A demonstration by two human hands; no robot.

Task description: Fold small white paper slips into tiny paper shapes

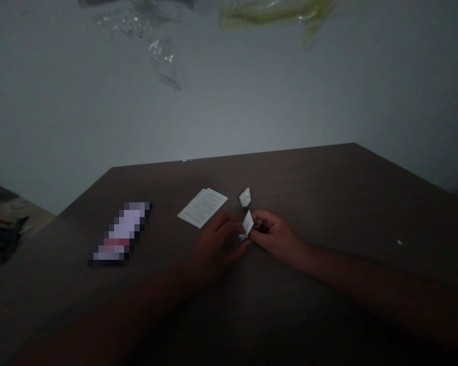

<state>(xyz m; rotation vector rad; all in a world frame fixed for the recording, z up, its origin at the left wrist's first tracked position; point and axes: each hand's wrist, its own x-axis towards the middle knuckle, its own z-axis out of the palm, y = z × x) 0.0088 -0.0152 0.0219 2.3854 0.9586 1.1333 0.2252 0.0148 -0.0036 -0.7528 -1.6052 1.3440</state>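
Observation:
Both hands meet over the middle of a dark wooden table [309, 183]. Between them is a small folded piece of white paper [248, 222] with some print on it. My left hand [223, 241] has its fingers and thumb closed on the paper's left and lower side. My right hand [273, 231] pinches its right edge, with the fingers curled. Just beyond the hands stands a small folded white paper piece [245, 197], pointed at the top. Left of it lies a flat stack of printed paper sheets [203, 207], close to my left fingers.
A phone [122, 231] with a lit, blurred screen lies on the left of the table. A tiny white scrap [400, 242] is at the right. Behind the table rises a pale wall [252, 96] with clear plastic [164, 56] and a yellow wrapper [275, 15] on it.

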